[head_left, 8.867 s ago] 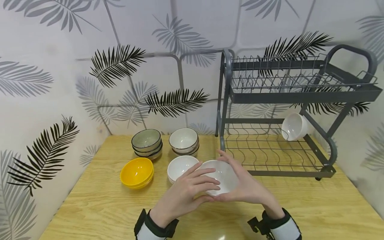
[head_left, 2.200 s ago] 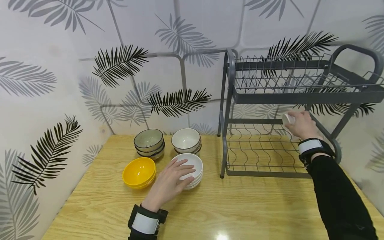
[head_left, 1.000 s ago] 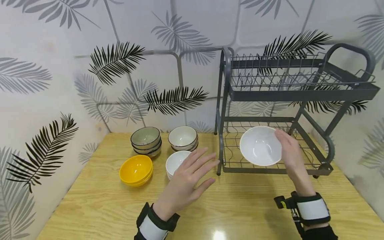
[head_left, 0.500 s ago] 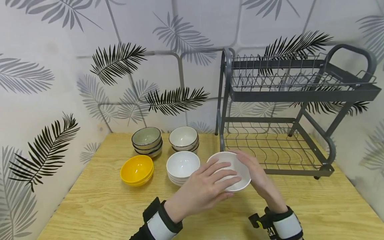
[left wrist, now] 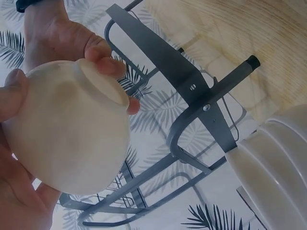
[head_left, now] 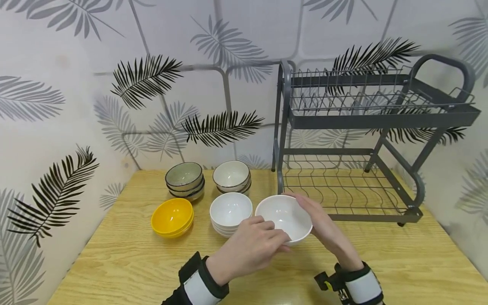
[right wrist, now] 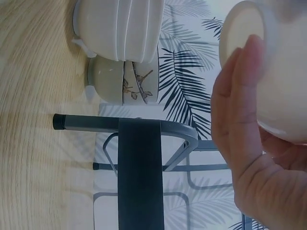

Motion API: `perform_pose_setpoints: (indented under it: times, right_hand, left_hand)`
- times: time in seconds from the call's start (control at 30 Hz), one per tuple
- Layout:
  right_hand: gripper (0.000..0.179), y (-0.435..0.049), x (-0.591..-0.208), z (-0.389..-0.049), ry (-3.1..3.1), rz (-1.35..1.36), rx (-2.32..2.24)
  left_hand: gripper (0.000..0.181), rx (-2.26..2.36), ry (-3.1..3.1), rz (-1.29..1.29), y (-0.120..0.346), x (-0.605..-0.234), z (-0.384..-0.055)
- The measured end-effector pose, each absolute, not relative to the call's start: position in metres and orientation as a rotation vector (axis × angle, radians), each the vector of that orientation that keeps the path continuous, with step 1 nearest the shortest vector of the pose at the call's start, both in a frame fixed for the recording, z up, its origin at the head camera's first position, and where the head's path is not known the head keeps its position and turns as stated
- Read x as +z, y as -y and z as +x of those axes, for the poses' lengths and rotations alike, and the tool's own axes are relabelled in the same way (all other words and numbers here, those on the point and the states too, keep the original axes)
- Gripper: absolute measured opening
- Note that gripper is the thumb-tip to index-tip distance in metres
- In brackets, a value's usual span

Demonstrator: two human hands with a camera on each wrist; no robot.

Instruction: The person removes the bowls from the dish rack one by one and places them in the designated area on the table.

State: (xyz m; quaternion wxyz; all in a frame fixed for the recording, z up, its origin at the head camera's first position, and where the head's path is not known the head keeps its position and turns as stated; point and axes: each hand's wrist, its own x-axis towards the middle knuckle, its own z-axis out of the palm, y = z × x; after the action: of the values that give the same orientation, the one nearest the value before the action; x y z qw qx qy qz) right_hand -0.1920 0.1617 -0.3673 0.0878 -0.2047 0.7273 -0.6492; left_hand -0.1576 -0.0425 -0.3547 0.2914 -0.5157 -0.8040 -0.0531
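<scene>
A plain white bowl [head_left: 285, 215] is held up between both hands in front of the rack, tilted with its inside facing up and back toward the head camera. My left hand [head_left: 248, 246] grips its near-left rim, fingers curled over the edge and thumb outside. From the far-right side my right hand [head_left: 323, 225] holds it; in the right wrist view, right fingers [right wrist: 243, 91] reach to the bowl's foot ring. The left wrist view shows the bowl's outer wall [left wrist: 67, 129]. Just left of it stands a stack of white bowls [head_left: 231, 211] on the table.
A grey two-tier dish rack [head_left: 352, 218] stands at the right, its wire shelves bare. Behind the white stack sit dark-rimmed white bowls [head_left: 231, 174]. Grey-green bowls [head_left: 184, 177] and yellow bowls [head_left: 172, 217] are stacked on the left of the wooden table [head_left: 126, 258].
The bowl on the rack's lower tier was taken by my right hand and brought left to my left hand. The bowl held earliest left the hands; the white stack looks taller. Left fingers have curled over the rim.
</scene>
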Motion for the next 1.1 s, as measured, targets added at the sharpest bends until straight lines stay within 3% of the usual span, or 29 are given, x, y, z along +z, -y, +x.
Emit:
perform_pose_setpoints:
  times: [0.7,1.1]
  right_hand:
    - [0.053,-0.174,-0.364,-0.195,-2.194,-0.637,-1.971]
    - [0.052,-0.177,-0.365,-0.195,-2.185,-0.631,-2.023]
  left_hand:
    - [0.017,-0.276,2.265,-0.989,0.100,-0.371,-0.191]
    - [0.020,-0.283,2.361,-0.837,0.111,-0.405,-0.197]
